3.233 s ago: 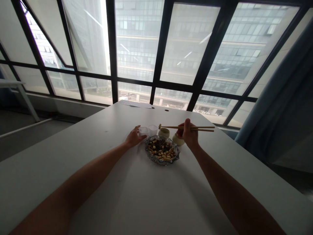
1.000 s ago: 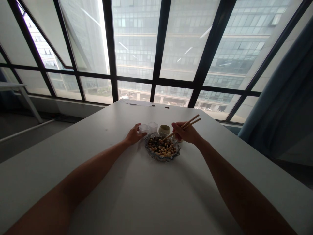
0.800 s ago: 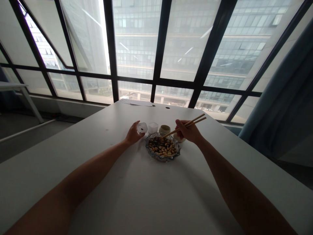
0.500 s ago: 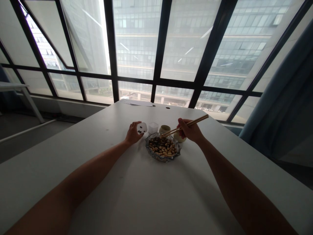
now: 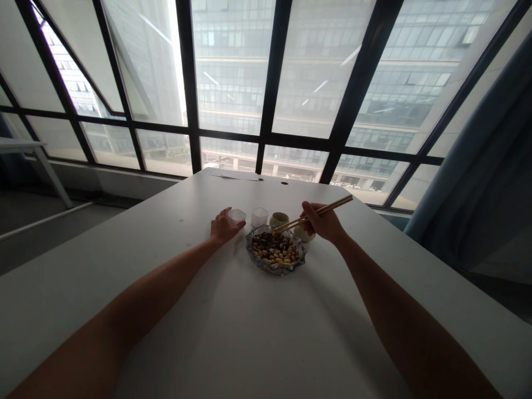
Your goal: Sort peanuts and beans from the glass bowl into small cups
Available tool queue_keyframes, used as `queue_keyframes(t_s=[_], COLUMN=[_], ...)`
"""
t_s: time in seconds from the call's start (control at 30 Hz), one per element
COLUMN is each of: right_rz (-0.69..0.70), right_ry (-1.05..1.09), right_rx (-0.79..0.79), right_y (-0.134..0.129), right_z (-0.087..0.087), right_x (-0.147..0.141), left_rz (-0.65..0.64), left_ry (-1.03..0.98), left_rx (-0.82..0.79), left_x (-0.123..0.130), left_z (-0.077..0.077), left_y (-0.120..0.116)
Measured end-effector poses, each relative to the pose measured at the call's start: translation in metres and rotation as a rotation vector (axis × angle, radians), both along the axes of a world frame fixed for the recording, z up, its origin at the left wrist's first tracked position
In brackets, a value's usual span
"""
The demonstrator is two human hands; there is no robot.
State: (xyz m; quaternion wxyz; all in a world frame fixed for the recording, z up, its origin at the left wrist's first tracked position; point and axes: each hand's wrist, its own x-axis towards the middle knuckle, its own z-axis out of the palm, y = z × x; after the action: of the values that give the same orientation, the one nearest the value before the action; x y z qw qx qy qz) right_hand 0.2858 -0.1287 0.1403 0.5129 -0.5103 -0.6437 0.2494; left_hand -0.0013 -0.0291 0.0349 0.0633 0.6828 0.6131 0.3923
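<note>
My left hand [image 5: 223, 227] has its thumb and fingers around a small translucent plastic cup [image 5: 237, 215], which now stands about upright at table level. My right hand [image 5: 325, 221] grips a pair of wooden chopsticks [image 5: 332, 205]. Their tips reach down into a crinkly silver-grey dish [image 5: 254, 260]. Pistachio-like nuts [image 5: 280, 256] fill its near side, and smaller dark pieces [image 5: 266, 240] lie toward its far side. Whether the tips pinch anything is too small to tell.
Beside the held cup stands a second translucent cup [image 5: 260, 216]. Two beige round pots follow to the right, one [image 5: 279, 219] behind the dish and another [image 5: 305, 233] partly behind my right hand. Papers [image 5: 233, 174] lie at the white table's far edge, before the windows.
My left hand has lowered the cup and turned it from tilted toward me to about upright; the dark pieces inside no longer show. My right hand and the chopsticks have hardly moved.
</note>
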Motion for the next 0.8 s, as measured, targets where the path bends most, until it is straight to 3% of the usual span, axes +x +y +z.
queue_keyframes(t_s=[0.13, 0.27, 0.4, 0.6, 0.67, 0.8], right_rz=[-0.001, -0.009, -0.015, -0.019, -0.02, -0.05], right_ry=[0.006, 0.02, 0.019, 0.052, 0.062, 0.111], right_rx=[0.023, 0.024, 0.033, 0.053, 0.076, 0.157], right_y=[0.0, 0.0, -0.001, -0.004, -0.004, -0.005], right_z=[0.0, 0.001, 0.005, 0.011, 0.012, 0.013], right_x=[0.004, 0.007, 0.009, 0.012, 0.012, 0.012], left_rz=[0.001, -0.127, -0.222, -0.218, -0.259, -0.393], left_ry=[0.051, 0.213, 0.349, 0.413, 0.375, 0.336], left_rx=[0.018, 0.139, -0.01, -0.195, -0.095, 0.27], left_x=[0.0, 0.02, 0.052, 0.075, 0.072, 0.061], left_z=[0.019, 0.045, 0.061, 0.063, 0.061, 0.057], left_y=[-0.002, -0.002, 0.008, 0.026, 0.026, 0.018])
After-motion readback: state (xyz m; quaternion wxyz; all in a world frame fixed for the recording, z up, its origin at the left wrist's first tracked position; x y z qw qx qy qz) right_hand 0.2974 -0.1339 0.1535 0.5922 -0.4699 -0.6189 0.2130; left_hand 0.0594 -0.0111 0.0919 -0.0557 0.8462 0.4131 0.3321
